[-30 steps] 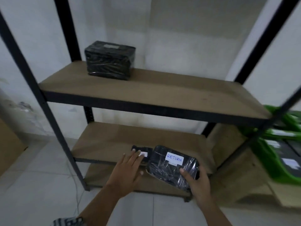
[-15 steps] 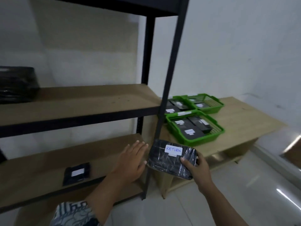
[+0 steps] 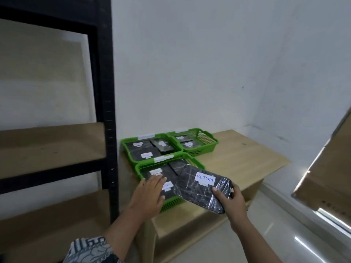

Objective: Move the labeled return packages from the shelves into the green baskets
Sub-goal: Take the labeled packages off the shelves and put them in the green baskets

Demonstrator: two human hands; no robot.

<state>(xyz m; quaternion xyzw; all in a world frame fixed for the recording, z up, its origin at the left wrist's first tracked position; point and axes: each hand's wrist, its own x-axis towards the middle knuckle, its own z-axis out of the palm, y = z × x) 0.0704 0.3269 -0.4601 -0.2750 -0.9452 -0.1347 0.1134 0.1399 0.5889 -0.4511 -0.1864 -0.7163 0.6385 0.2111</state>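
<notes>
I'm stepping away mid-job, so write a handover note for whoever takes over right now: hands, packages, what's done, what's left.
Right hand grips the RETURN package, held above the near basket at its right side.
Left hand open, fingers straight, over that basket.
Done: near basket, back-left basket and back-right basket already hold labeled packages.
Left: set this package in a basket, then check the shelves; little of them shows here.

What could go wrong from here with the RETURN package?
1. The right hand grips the package by one corner; the glossy wrap might slip.
2. The nearest green basket already holds packages, so this one may perch above the rim.
3. The left hand lies over that basket, possibly blocking the drop.
</notes>
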